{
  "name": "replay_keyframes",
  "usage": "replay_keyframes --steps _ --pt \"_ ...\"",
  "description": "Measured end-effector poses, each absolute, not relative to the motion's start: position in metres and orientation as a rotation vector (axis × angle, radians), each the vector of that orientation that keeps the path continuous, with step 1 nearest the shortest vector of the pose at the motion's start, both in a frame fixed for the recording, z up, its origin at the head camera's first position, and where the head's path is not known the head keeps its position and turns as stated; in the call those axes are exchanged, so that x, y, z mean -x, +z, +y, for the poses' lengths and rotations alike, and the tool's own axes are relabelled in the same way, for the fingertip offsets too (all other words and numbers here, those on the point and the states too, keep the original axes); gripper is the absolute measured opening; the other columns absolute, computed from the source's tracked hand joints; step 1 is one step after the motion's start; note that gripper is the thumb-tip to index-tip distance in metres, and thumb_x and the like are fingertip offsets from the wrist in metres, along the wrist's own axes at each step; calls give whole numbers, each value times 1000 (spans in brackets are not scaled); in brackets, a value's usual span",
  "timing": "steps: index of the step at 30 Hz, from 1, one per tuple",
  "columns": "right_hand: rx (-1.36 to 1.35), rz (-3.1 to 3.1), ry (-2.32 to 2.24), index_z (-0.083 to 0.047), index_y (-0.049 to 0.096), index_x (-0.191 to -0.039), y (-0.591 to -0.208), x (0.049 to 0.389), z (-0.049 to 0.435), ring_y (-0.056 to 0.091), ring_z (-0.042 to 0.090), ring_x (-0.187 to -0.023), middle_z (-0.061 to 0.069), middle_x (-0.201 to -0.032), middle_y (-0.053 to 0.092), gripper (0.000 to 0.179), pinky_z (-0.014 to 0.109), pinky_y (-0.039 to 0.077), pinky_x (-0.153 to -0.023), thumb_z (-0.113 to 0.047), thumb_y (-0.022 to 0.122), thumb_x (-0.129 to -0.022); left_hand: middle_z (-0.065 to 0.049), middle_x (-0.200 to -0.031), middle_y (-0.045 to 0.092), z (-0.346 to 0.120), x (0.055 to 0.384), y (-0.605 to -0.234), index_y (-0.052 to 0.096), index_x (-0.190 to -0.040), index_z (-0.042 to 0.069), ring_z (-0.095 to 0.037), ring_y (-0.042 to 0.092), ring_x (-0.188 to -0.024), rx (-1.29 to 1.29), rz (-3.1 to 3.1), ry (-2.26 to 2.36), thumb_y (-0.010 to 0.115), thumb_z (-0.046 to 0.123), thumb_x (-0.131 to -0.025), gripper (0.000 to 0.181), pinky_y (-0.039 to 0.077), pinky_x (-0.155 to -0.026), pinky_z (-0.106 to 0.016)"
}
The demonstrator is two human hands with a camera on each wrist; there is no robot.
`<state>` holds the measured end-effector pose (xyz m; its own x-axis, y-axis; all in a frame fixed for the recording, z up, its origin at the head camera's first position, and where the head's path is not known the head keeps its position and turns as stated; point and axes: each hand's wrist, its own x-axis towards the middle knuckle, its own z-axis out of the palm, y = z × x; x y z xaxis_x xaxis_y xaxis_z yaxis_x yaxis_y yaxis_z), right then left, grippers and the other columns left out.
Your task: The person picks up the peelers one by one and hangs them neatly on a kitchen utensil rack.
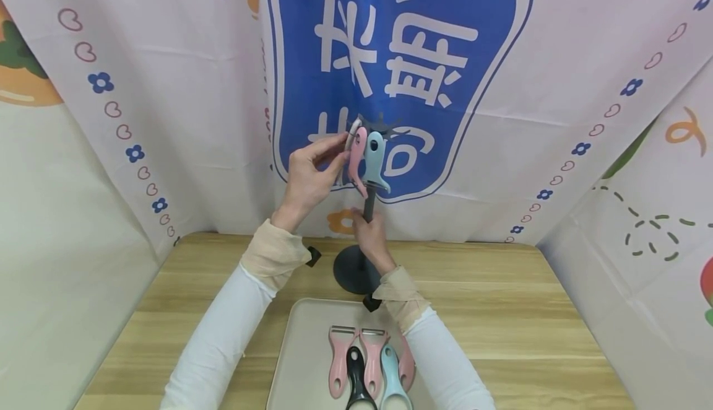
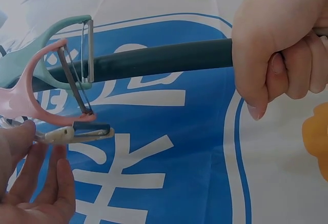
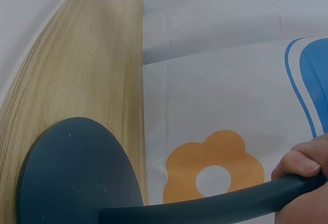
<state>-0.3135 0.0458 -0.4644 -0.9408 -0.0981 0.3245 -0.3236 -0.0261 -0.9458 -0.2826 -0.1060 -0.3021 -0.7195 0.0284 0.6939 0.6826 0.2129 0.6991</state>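
Note:
A dark stand with a round base (image 1: 350, 274) and a ring of hooks (image 1: 390, 128) at its top stands near the table's back edge. A pink peeler (image 1: 356, 161) and a light blue peeler (image 1: 376, 161) hang from the hooks, blades down. My left hand (image 1: 311, 178) pinches a whitish peeler (image 2: 64, 135) between thumb and fingers, up at the hooks beside the pink one. Lower down, my right hand (image 1: 371, 236) grips the pole (image 3: 225, 201), its fingers wrapped around it.
A beige tray (image 1: 295, 342) in front of the stand bears pink peelers (image 1: 338, 360), a black peeler (image 1: 355, 370) and another light blue peeler (image 1: 391, 370). My right sleeve covers part of the tray. A printed cloth (image 1: 223, 119) hangs right behind the stand.

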Motion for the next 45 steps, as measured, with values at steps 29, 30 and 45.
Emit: replay_keyframes --steps 29,30,45 --pt "-413 -2097 2081 -18 43 -56 -459 317 48 34 8 -41 -9 -49 39 53 25 28 -43 -25 54 -108 -18 -129 70 -131 248 -329 65 -130 -2 -36 67 -118 622 -2075 -1250 73 10 -101 33 55 -98 -50" --pt "-406 -2096 2084 -19 43 -56 -459 316 48 34 8 -41 -10 -49 39 53 25 27 -43 -25 54 -108 -17 -128 71 -132 245 -333 66 -129 -2 -35 68 -115 627 -2080 -1236 73 10 -101 32 55 -96 -49" --pt "-421 -2066 2139 -17 44 -57 -465 315 45 34 6 -40 -11 -46 39 53 24 27 -42 -14 52 -109 -9 -117 73 -132 198 -413 69 -123 4 -25 71 -106 760 -2321 -1127 77 7 -98 26 60 -94 -43"
